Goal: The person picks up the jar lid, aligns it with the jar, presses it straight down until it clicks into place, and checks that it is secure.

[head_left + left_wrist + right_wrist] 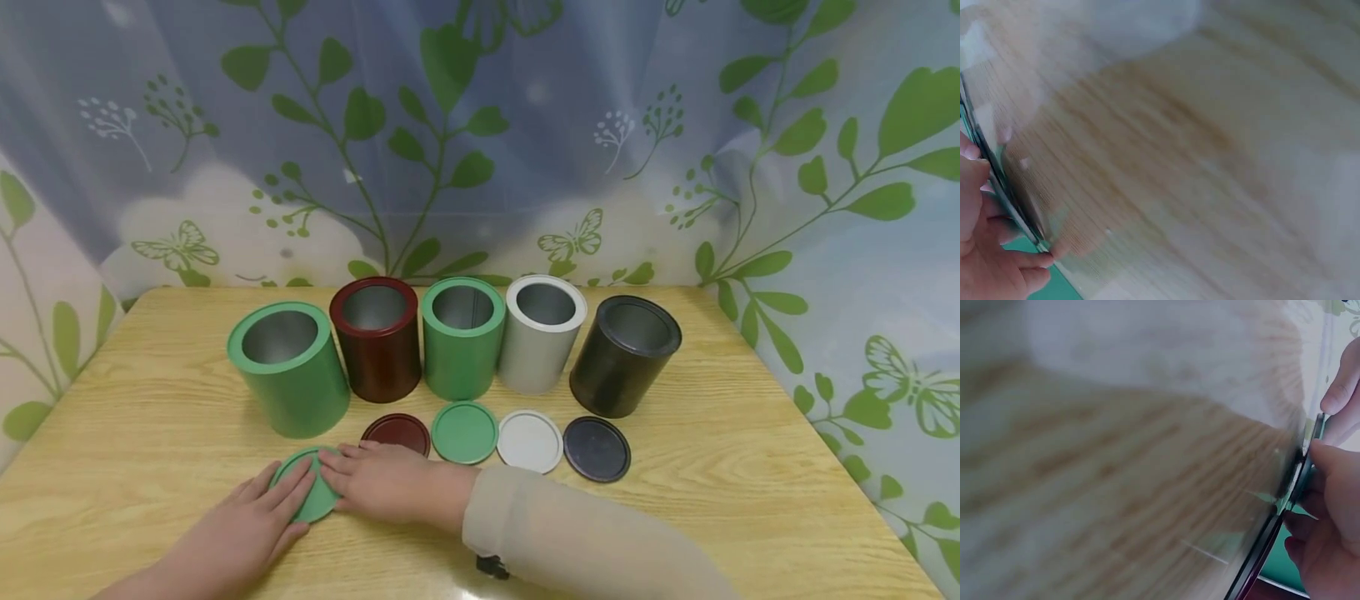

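A round green lid (319, 498) lies on the wooden table, in front of the leftmost green can (296, 387). From the left, my left hand (232, 529) rests extended fingers across the lid. My right hand (393, 482) touches the lid's right edge with outstretched fingers, and partly covers the dark red lid (397, 427). Both wrist views show the hands edge-on at the lid: the left hand (991, 244) at the far left, the right hand (1329, 512) at the far right. The lid's outer portions are hidden under the fingers.
Behind stand a dark red can (382, 362), a second green can (461, 362), a white can (536, 354) and a black can (615, 379), all uncovered. A green lid (465, 433), white lid (529, 442) and black lid (597, 449) lie before them. A patterned curtain (480, 183) hangs behind.
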### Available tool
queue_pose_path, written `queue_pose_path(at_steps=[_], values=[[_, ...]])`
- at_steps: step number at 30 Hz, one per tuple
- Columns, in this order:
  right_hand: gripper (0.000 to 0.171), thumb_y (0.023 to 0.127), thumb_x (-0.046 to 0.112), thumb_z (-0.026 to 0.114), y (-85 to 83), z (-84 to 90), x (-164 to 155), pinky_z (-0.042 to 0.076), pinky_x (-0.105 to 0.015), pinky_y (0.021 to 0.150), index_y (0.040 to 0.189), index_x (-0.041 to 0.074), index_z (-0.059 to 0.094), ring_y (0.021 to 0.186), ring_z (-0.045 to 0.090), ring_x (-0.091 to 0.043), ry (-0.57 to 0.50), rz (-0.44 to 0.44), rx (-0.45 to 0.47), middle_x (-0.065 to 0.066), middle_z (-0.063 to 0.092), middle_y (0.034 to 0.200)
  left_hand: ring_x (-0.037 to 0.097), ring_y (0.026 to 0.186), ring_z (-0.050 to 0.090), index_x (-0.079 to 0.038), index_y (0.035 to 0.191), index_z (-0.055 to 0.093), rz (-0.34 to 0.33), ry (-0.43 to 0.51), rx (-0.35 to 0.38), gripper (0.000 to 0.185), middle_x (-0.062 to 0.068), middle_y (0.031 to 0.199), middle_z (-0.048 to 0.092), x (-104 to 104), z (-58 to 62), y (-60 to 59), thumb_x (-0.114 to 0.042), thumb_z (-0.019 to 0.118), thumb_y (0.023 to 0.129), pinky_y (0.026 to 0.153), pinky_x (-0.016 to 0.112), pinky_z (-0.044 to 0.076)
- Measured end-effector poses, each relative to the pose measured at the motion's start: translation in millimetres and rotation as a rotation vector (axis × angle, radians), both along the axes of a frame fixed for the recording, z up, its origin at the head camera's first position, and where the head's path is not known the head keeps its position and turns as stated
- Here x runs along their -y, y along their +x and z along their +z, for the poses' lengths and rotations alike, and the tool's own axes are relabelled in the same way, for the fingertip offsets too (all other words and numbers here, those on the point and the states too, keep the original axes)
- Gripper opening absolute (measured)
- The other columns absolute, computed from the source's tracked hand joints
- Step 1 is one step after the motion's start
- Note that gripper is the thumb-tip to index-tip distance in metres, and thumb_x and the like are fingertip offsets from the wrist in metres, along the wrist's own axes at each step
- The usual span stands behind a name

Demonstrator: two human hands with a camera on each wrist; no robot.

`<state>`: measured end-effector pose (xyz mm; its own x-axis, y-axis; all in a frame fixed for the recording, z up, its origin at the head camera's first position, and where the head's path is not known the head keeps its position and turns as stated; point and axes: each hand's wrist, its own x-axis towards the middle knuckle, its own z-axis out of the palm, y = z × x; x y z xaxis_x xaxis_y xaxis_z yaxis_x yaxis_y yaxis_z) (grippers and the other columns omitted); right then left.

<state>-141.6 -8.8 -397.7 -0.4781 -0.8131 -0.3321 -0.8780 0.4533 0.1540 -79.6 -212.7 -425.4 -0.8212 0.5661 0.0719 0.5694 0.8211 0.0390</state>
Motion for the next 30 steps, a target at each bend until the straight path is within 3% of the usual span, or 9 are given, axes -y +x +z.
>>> queue_pose_path(at_steps=[6,7,10,13,21,30], values=[[0.054,0.101,0.043,0.026,-0.9,5.3,-6,0.017,-0.022,0.11,0.148,0.018,0.026,0.138,0.019,-0.01,-0.061,0.018,0.037,0.006,0.018,0.153,0.041,0.115,0.048,0.002,0.126,0.057,-0.084,0.124,-0.174,0.052,0.015,0.133,0.052,3,-6.2,-0.9,-0.035,0.061,0.09,0.09,0.046,0.042],[0.054,0.101,0.043,0.027,-1.2,6.2,-7,0.017,-0.023,0.11,0.148,0.018,0.027,0.138,0.02,-0.01,-0.074,0.02,0.038,0.006,0.019,0.153,0.041,0.116,0.048,0.002,0.126,0.057,-0.088,0.144,-0.19,0.052,0.015,0.133,0.052,3,-6.7,-1.0,-0.035,0.061,0.09,0.096,0.042,0.038],[0.054,0.101,0.043,0.027,-2.0,9.3,-10,0.018,-0.023,0.11,0.148,0.017,0.028,0.138,0.02,-0.01,-0.108,0.021,0.037,0.005,0.02,0.153,0.04,0.117,0.046,0.001,0.126,0.057,-0.081,0.175,-0.213,0.052,0.014,0.133,0.051,3,-6.6,-1.8,-0.037,0.06,0.09,0.109,0.025,0.019],[0.053,0.101,0.042,0.028,-2.7,13.3,-14,0.02,-0.024,0.109,0.147,0.016,0.03,0.137,0.022,-0.011,-0.145,0.029,0.024,0.004,0.023,0.152,0.04,0.116,0.046,0.001,0.126,0.057,-0.087,0.199,-0.232,0.052,0.015,0.133,0.052,2,-4.6,-3.4,-0.037,0.059,0.09,0.104,0.012,-0.005],[0.051,0.101,0.039,0.032,-1.1,26.4,-22,0.024,-0.025,0.108,0.144,0.012,0.037,0.135,0.029,-0.015,-0.216,0.047,-0.057,0.0,0.031,0.149,0.04,0.114,0.048,0.003,0.124,0.058,-0.151,0.253,-0.328,0.056,0.017,0.13,0.053,-2,8.3,-8.9,-0.043,0.044,0.097,0.107,0.015,0.002],[0.05,0.101,0.037,0.035,2.7,42.6,-29,0.023,-0.027,0.109,0.143,0.009,0.039,0.134,0.032,-0.019,-0.252,0.081,-0.168,-0.004,0.035,0.147,0.041,0.115,0.047,0.003,0.125,0.057,-0.161,0.261,-0.391,0.063,0.017,0.131,0.052,-9,27.7,-9.5,-0.047,0.028,0.1,0.109,0.018,0.005]])
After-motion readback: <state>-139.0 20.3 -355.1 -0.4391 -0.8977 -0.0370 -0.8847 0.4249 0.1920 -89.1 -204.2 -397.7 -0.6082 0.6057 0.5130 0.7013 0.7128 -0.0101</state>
